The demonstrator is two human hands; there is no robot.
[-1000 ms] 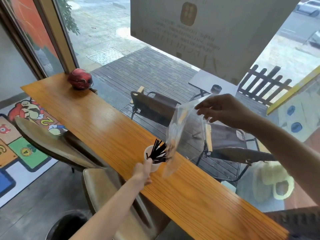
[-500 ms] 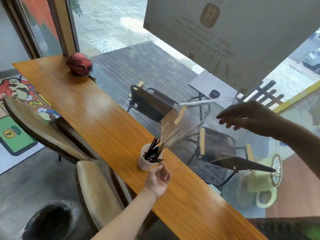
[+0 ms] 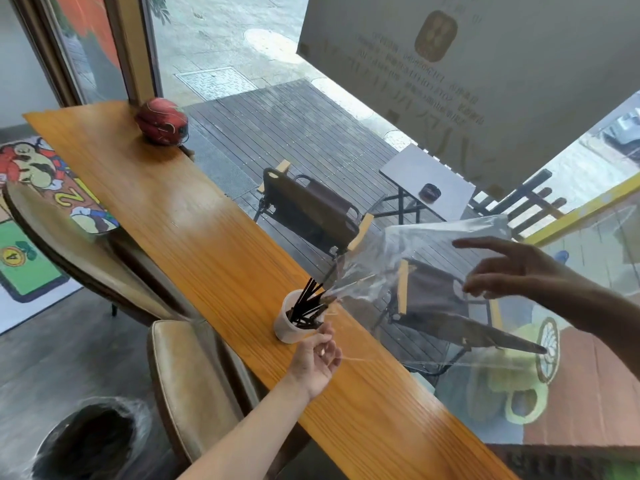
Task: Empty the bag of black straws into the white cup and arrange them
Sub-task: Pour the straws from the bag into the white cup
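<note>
Black straws [image 3: 308, 304] are seen standing fanned in the white cup [image 3: 289, 323], just beyond the left hand [image 3: 317, 362], whose fingers are loosely curled, apparently pinching the clear bag [image 3: 415, 271]. Right hand [image 3: 512, 271] fingers are spread against the bag. Emptying is judged done; arranging remains.

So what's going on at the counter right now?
A person at the long orange wooden counter is emptying straws into a cup. The thin black straws now stand loosely fanned in the small white cup. The clear plastic bag looks empty and hangs in the air to the cup's right. The right hand reaches at it with fingers spread. The left hand sits just in front of the cup, apparently pinching the bag's edge. The straws are not yet arranged.
</note>
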